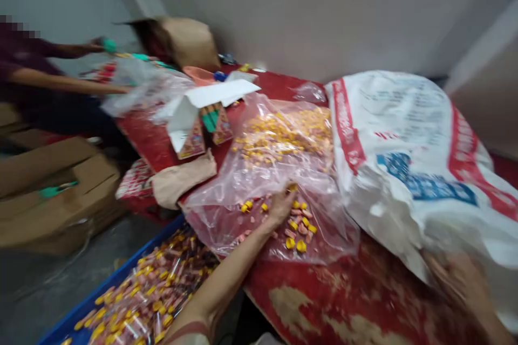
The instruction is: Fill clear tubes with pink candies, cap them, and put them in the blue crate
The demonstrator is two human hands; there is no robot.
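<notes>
yellow caps [301,246]: loose, mixed w/ pink pieces [302,228] at near end of clear bag [214,210]; inside it or on top, couldn't tell
cap heap [291,126]: farther back, under clear plastic, past the fingertips, more pink mixed in
left hand [281,206]: reached in over the loose caps; yellow bit showed at fingertips, couldn't tell if pinched or just touched (blur)
caps vs fingers: most loose ones lay on near side of left fingertips & off to the right, a few to the left
long axis: caps short & roundish, no clear one; pink pieces longish, pointing every which way
nearer hand: left, by a lot; right was well apart, off to the side
right hand [461,275]: nr loose lower edge of white sack [408,124]; too blurred to tell if fingers gripped or were open
red table [364,291]: worn top, under bag + sack
blue tray [133,259]: lower left, below table edge, w/ lots of yellow-capped pink pieces
paper boxes [194,135]: beyond bag on left, green stuff in one
co-worker [36,73]: far left, dark sleeve, one hand nr green item [109,46], other on clear plastic
</notes>
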